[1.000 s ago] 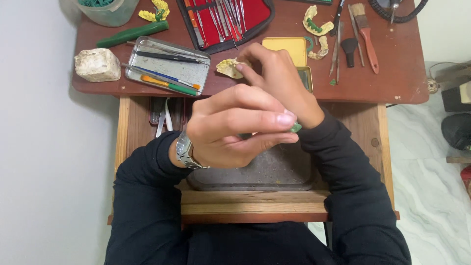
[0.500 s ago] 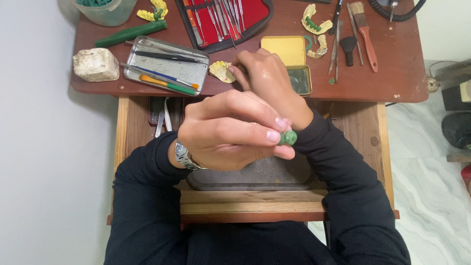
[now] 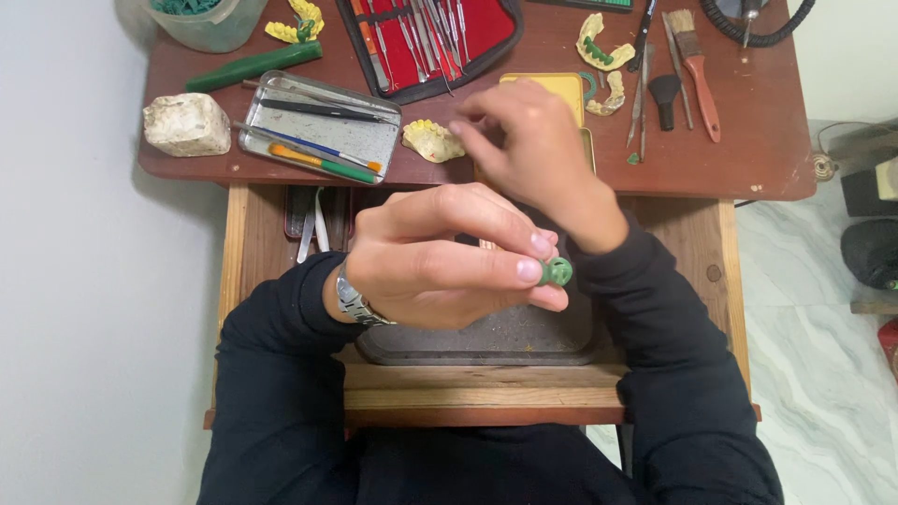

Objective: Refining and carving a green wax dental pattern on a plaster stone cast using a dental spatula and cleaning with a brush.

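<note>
While the left hand [image 3: 440,257] pinches a small green wax piece [image 3: 557,271] between thumb and fingertips above the grey tray [image 3: 486,341], the right hand [image 3: 533,150] hovers over the desk [image 3: 748,150], blurred, fingers loosely curled; whether it holds anything cannot be told. It hangs between the yellow dental cast [image 3: 432,140] and the yellow tin [image 3: 561,89]. The wax piece looks tiny and light, and likely soft enough to dent or snap under a hard squeeze, so a gentle grip on its thicker rim seems safest, sparing any thin carved parts. Its smooth surface may slip between bare fingertips. To the left lie a metal tray [image 3: 318,126] of tools and a white stone block [image 3: 185,123]; a red instrument case [image 3: 430,33] sits at the top.
</note>
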